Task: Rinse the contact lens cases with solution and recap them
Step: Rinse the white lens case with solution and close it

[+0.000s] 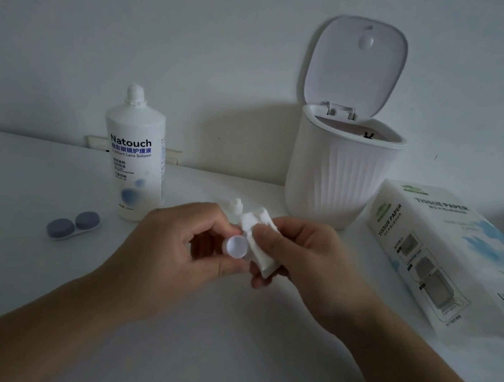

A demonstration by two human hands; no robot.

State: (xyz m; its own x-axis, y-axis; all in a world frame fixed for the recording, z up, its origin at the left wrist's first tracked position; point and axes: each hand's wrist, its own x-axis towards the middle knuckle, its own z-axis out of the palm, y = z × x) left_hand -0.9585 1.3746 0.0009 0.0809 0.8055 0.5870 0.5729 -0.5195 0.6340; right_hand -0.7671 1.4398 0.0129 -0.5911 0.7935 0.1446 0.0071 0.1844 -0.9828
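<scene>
My left hand [181, 242] pinches a small round white lens-case piece [235, 246], its open cup facing me. My right hand [303, 257] grips a folded white tissue [260, 228] pressed against that piece. A lens case with two blue-grey caps [73, 225] lies on the white table [222, 333] at the left. The white Natouch solution bottle [134, 153] stands upright behind it, uncapped. A small white bottle cap [235, 207] stands on the table just behind my hands.
A white ribbed desktop bin [341, 174] with its lid flipped up stands at the back, right of centre. A tissue paper pack [450, 253] lies along the right side. A wall runs behind the table.
</scene>
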